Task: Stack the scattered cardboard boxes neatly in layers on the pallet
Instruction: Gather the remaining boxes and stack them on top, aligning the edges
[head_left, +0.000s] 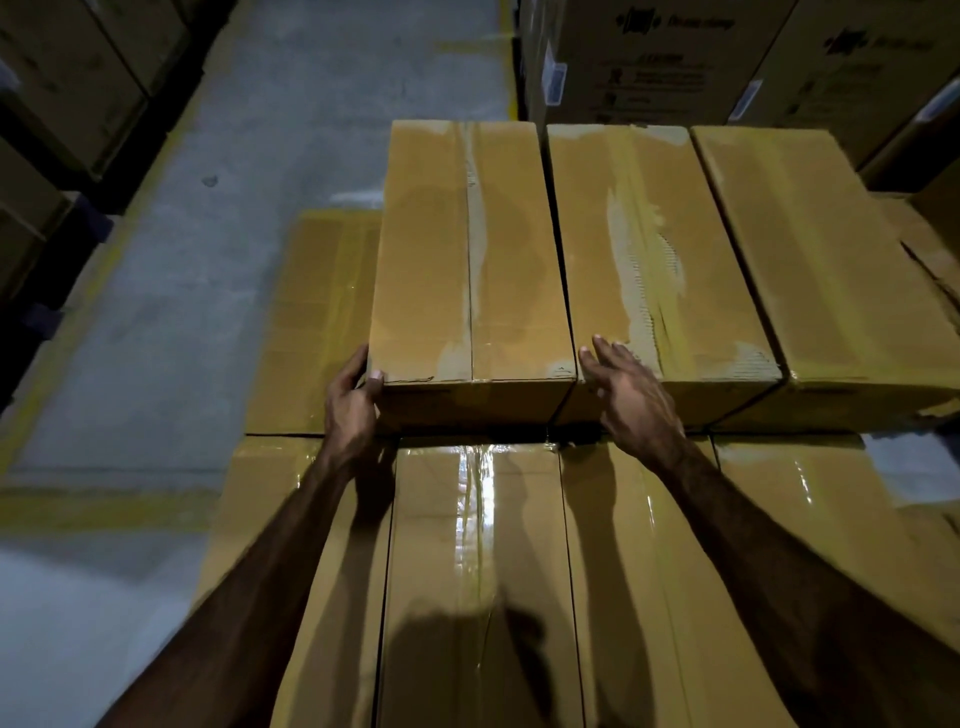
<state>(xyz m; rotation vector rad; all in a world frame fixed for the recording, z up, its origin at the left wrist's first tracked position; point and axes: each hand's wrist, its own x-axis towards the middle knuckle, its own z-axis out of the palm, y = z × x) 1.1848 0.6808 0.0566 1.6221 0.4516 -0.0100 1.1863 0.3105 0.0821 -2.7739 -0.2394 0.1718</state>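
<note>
The left hand (350, 402) has its grip curled round the leftmost upper box's (470, 249) near-left corner beside open floor (218, 260), while the right hand (631, 392) lies flat, fingers apart, at the seam with the neighbouring box (654, 244).

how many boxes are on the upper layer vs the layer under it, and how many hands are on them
Upper-layer boxes: 3, namely the left box, the middle box and the right box
Lower-layer boxes whose tops show: 6 at least, such as the shiny taped box; the right edge is cut off
Hands: 2, the left hand gripping the left box's corner and the right hand resting open at the middle box
Total: 11
</note>
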